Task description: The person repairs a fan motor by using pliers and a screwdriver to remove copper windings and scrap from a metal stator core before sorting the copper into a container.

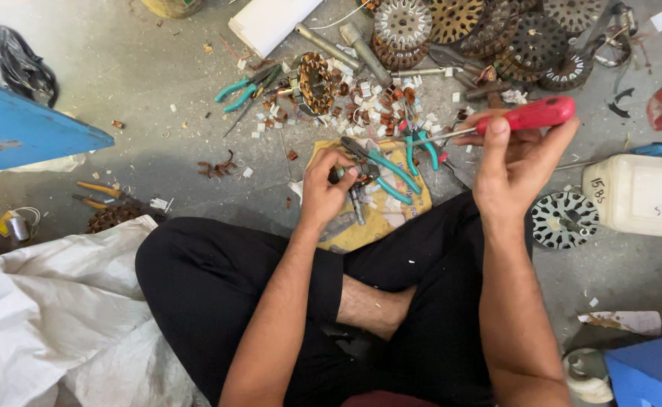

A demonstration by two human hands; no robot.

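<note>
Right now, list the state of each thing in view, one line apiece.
Red-handled screwdriver: held in the right hand, shaft pointing left.
Small metal part: pinched in the left hand.
Teal pliers: lying on the yellow cloth.
Wound stator: lying on the floor.
Bare stator core: flat beside the white container.

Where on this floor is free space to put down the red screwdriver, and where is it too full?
Bare floor lies left of the green pliers, above the blue board, and below the white container beside the right hand. Crowded: around the stator discs and yellow cloth near the left hand.
</note>
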